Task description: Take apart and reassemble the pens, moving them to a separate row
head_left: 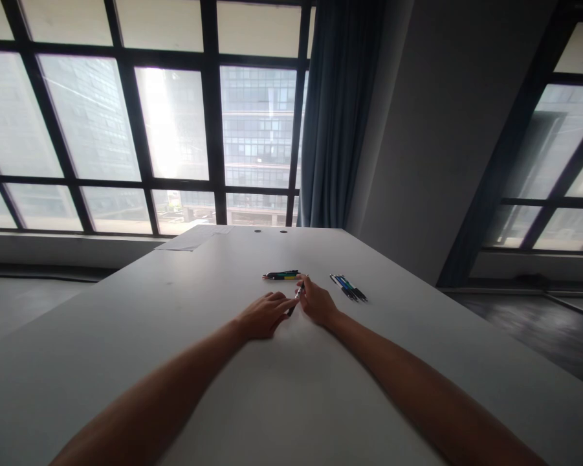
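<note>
1. My right hand point(319, 303) is closed lightly around a pen point(297, 298), thumb and forefinger pinching near its upper end, so the pen stands tilted with its dark lower end toward the counter point(175, 336)
2. My left hand point(264, 314) lies low on the counter, fingers stretched out and nearly flat; its fingertips point(287, 301) meet the lower part of the same pen, touching it more than gripping it
3. The pen sits between my two hands, around the middle of the counter's width and well in from the near edge, closer to the far edge by the window
4. I judge it light and stiff, a thin plastic barrel that will not bend but can roll or slip from smooth fingers; it needs no force
5. The best hold seems to be mid-barrel or at the grip section near the tip, pinched from both sides, as the ends give less control
6. Just beyond my hands lies a small bundle of pens point(281, 275), dark with green and yellow, lying crosswise
7. Toward the right edge lies another group of pens point(348, 287), blue and dark, side by side and angled
</note>
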A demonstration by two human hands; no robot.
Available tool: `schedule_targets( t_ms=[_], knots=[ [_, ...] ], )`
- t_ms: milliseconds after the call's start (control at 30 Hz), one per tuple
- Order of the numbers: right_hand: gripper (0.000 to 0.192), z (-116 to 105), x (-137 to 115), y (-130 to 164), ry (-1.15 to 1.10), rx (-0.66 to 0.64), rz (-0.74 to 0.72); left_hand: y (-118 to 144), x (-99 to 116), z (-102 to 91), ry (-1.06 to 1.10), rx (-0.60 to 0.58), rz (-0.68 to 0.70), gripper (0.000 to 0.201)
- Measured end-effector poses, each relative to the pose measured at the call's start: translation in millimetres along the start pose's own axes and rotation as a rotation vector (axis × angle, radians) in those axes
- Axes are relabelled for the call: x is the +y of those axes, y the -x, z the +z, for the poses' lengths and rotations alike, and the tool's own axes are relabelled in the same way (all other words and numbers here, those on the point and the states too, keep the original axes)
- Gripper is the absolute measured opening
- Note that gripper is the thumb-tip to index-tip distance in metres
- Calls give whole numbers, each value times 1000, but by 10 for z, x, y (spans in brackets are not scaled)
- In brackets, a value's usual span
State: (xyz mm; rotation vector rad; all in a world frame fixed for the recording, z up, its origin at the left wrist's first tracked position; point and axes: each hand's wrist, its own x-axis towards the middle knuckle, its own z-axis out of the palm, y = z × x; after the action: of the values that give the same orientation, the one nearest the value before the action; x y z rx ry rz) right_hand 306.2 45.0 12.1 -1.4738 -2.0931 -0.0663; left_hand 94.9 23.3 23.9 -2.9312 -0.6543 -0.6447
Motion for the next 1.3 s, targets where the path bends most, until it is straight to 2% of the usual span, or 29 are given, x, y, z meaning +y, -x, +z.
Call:
schedule_targets(
  t_ms=[167,300,433,533,633,767,967,1167,1300],
  knots=[
    [34,-98,117,-65,175,85,15,28,-102,105,30,85,-143,79],
    [34,-283,304,-213,256,214,61,39,-139,157,40,108,-202,72],
    [27,-543,691,-311,204,291,185,39,-141,175,55,87,-286,59],
    [36,-676,1052,-254,219,232,493,36,-146,187,55,85,-320,47],
    [35,-719,1383,-110,311,119,701,31,-155,193,40,84,-325,36],
    [30,-701,1639,53,428,-57,783,20,-156,180,38,72,-333,30],
    [37,-681,1605,24,401,-88,806,6,-137,159,41,58,-338,26],
    [34,-706,1529,0,334,-128,795,3,-127,148,36,55,-348,26],
    [31,-671,1477,-33,423,20,694,6,-126,153,23,52,-343,27]
  ],
)
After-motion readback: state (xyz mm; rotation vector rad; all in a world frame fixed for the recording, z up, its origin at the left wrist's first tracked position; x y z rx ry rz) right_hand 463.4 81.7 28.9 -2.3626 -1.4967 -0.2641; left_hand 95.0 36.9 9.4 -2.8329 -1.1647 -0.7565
